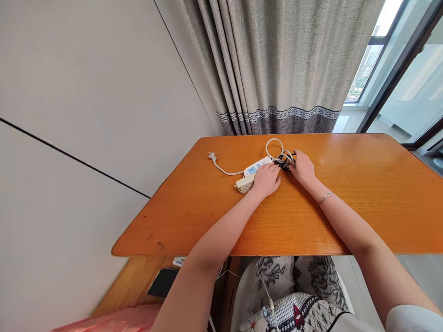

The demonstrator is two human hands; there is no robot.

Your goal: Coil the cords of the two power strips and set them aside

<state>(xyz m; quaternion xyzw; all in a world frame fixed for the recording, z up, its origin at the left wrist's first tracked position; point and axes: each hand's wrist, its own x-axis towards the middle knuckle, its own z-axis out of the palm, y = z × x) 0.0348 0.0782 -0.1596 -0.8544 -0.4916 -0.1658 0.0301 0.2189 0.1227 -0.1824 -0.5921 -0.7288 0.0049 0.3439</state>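
Two power strips lie side by side near the far edge of the table: a white power strip [254, 168] with blue socket faces, and a thicker cream power strip [245, 184] in front of it. My left hand [267, 180] is wrapped over the cream strip, hiding much of it, with its fingertips by the tangled cables. At the strips' right end, my right hand [303, 168] has its fingers closed around the bundle of black and white cables [284, 161]. A white plug [212, 157] lies to the left on its cord.
The wooden table [360, 193] has rounded corners. A grey curtain [284, 60] hangs behind it, and a pale wall panel [86, 83] runs along the left. Below the front edge, a dark phone [163, 282] rests on a lower wooden surface. A thin white cable [265, 286] hangs over my lap.
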